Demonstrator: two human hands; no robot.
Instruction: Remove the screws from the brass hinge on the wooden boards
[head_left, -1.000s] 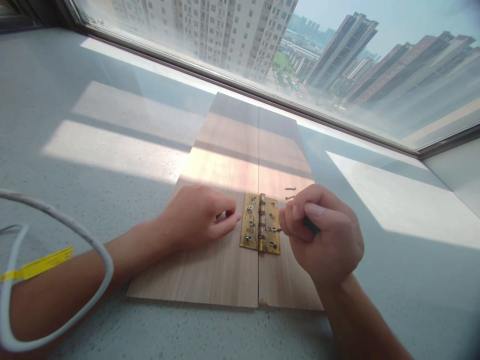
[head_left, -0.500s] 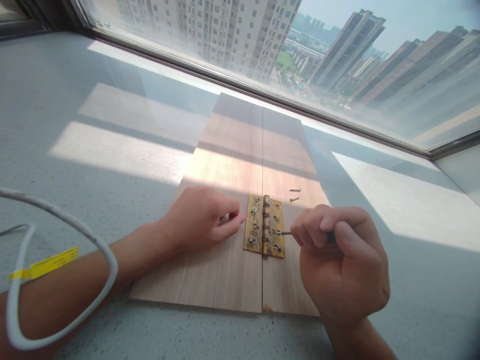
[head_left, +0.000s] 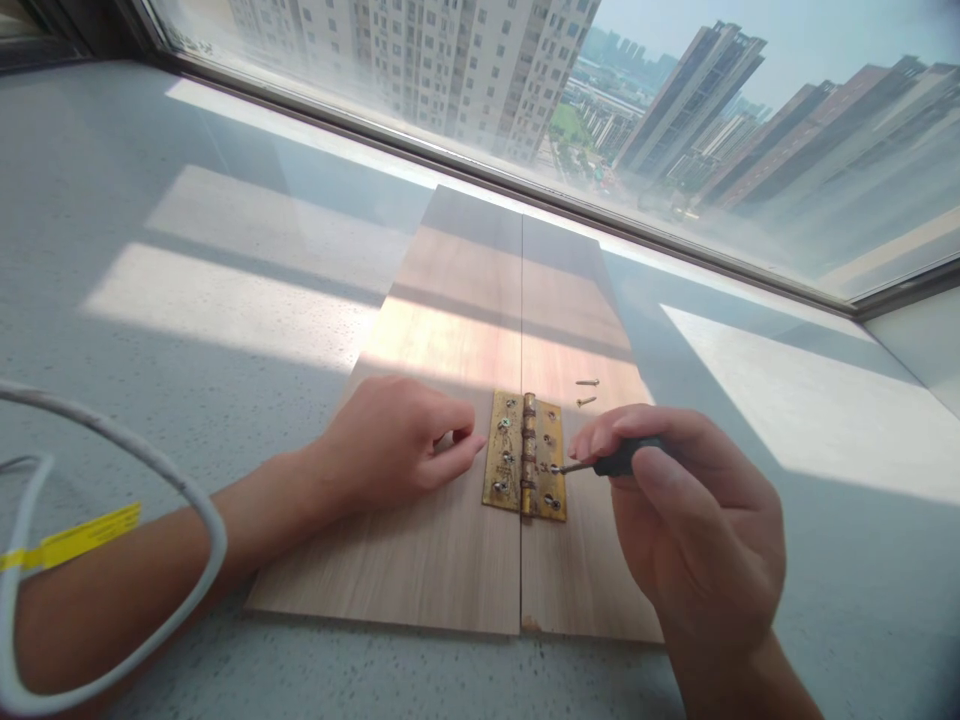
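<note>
Two wooden boards (head_left: 450, 330) lie side by side on a grey sill, joined by a brass hinge (head_left: 525, 468). My left hand (head_left: 394, 440) rests curled on the left board, its fingertips at the hinge's left edge. My right hand (head_left: 694, 520) grips a small black-handled screwdriver (head_left: 615, 462), whose tip sits on a screw in the hinge's right leaf. Two loose screws (head_left: 587, 391) lie on the right board just beyond the hinge.
A grey speckled sill (head_left: 187, 300) stretches left and right of the boards. A large window (head_left: 600, 100) runs along the far edge. A white cable (head_left: 112, 560) with a yellow tag (head_left: 82, 535) loops over my left forearm at the near left.
My right hand has shifted its grip: the black handle now shows between the fingers and the hand has rolled lower and to the right. The left hand has stayed put.
</note>
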